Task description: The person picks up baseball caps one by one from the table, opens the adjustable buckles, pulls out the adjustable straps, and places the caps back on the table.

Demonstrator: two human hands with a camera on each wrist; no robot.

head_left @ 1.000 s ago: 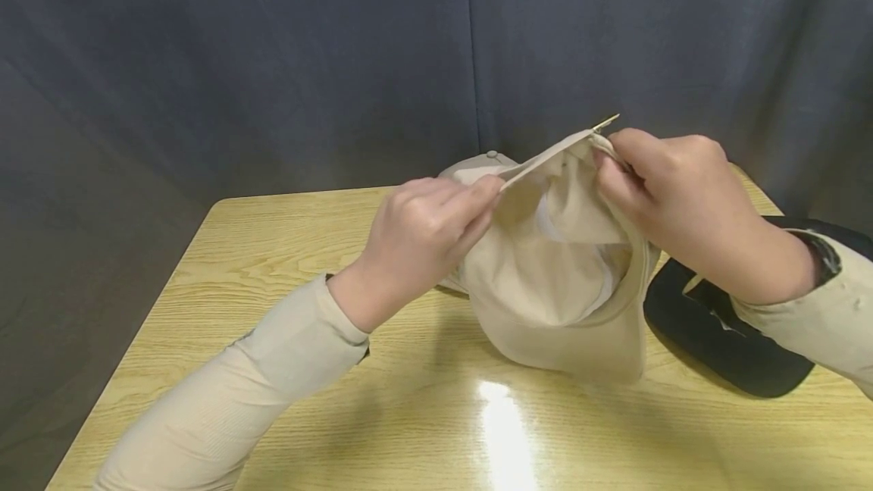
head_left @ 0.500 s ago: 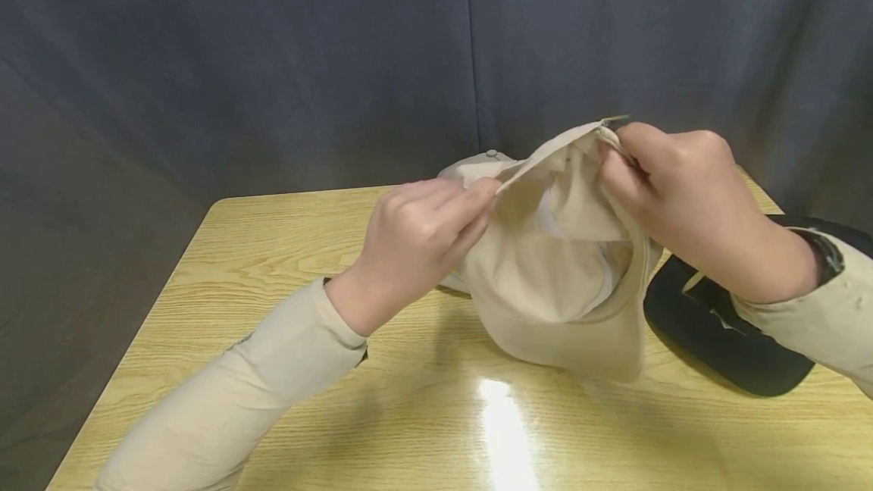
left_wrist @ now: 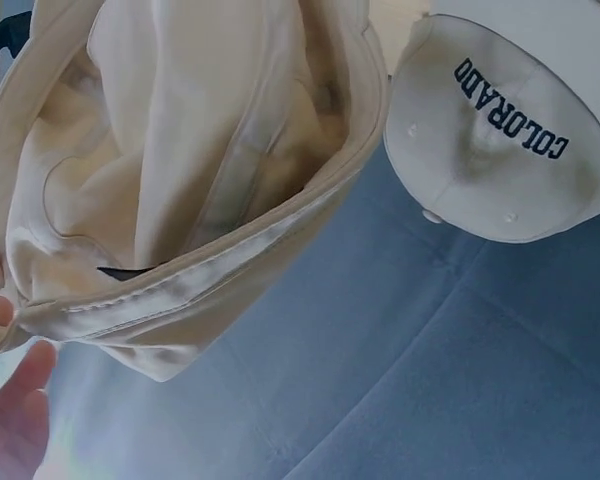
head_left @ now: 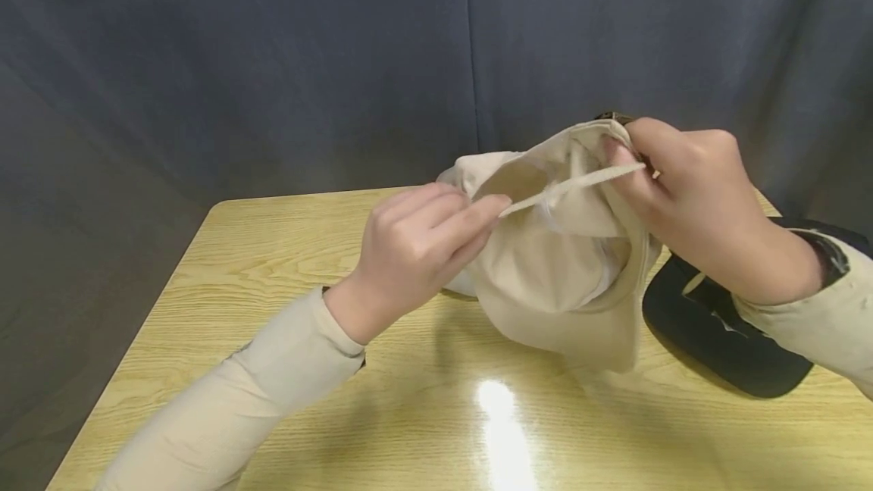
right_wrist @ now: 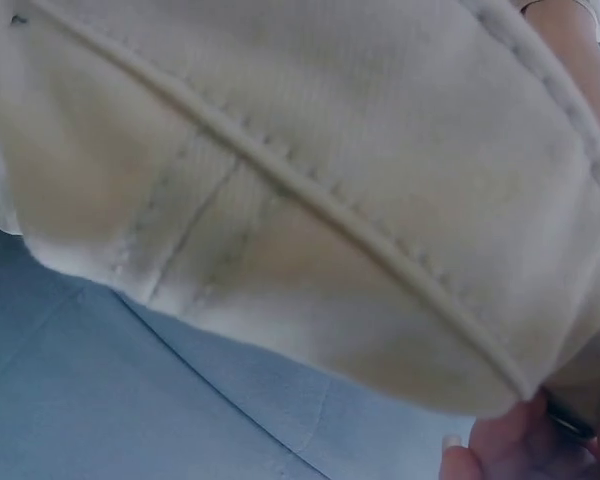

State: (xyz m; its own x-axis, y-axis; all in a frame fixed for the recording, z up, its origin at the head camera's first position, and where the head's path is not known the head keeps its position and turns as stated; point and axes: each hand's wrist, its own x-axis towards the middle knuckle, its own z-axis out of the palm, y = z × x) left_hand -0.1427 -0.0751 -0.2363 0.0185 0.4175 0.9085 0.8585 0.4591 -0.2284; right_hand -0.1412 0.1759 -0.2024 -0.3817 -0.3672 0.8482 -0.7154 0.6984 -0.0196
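A cream baseball cap (head_left: 546, 271) is held up over the table with its inside facing the head camera and its brim hanging low. My left hand (head_left: 423, 248) pinches one end of the cap's narrow fabric strap (head_left: 573, 186). That strap slants up to the right, its free end lying against the right thumb. On the other side, my right hand (head_left: 702, 195) grips the cap's back edge beside a dark metal buckle (head_left: 611, 117). The right wrist view is filled by the cap's stitched fabric (right_wrist: 310, 190); part of the right fingers shows at its lower corner.
A black cap (head_left: 723, 339) lies on the wooden table (head_left: 286, 248) under the right forearm. Behind the held cap is a pale cap (left_wrist: 500, 130) lettered COLORADO. A dark blue-grey curtain (head_left: 307, 59) hangs behind the table.
The strap end has come away from the buckle and now crosses in front of the right thumb. The left hand has dropped slightly; the buckle has turned beside the right fingers.
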